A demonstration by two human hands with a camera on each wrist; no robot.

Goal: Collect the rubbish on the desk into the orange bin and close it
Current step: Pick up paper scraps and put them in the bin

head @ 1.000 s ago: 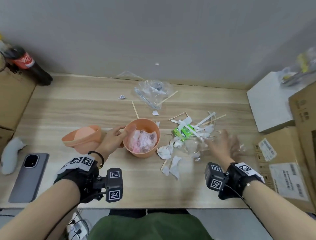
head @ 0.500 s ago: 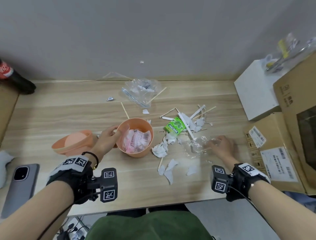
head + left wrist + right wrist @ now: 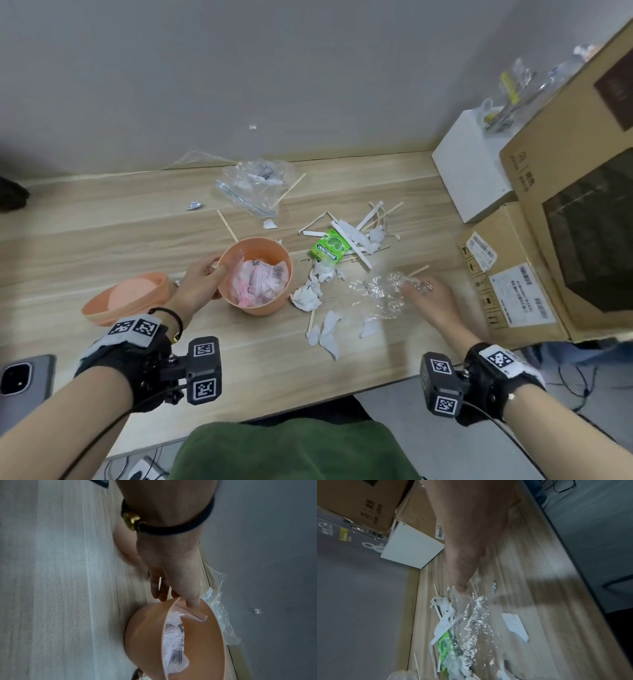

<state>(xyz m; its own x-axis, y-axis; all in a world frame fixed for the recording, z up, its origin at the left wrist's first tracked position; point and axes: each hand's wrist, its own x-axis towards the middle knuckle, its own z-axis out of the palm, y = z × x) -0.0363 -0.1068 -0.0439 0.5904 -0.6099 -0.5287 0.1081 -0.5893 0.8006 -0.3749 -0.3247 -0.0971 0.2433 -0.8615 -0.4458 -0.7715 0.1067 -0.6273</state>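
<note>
The orange bin (image 3: 255,305) stands open on the desk with a pink and white wrapper (image 3: 260,281) inside. My left hand (image 3: 202,284) grips its left rim (image 3: 173,608), thumb inside and fingers outside. Its orange lid (image 3: 126,301) lies upturned further left. My right hand (image 3: 428,294) pinches a crinkled clear plastic wrap (image 3: 380,291) that lies on the desk; the wrap (image 3: 471,622) trails from my fingers (image 3: 460,588). A green gum packet (image 3: 330,248), torn white paper (image 3: 308,294) and wooden sticks (image 3: 383,214) lie between bin and hand.
A clear zip bag (image 3: 253,185) and a foil scrap (image 3: 194,205) lie near the back wall. Cardboard boxes (image 3: 565,222) and a white box (image 3: 469,171) block the right side. A grey phone (image 3: 24,380) sits at the desk's front left.
The view has swung right. My right hand has settled on the clear plastic wrap at its right end. My left hand has kept its hold on the bin rim.
</note>
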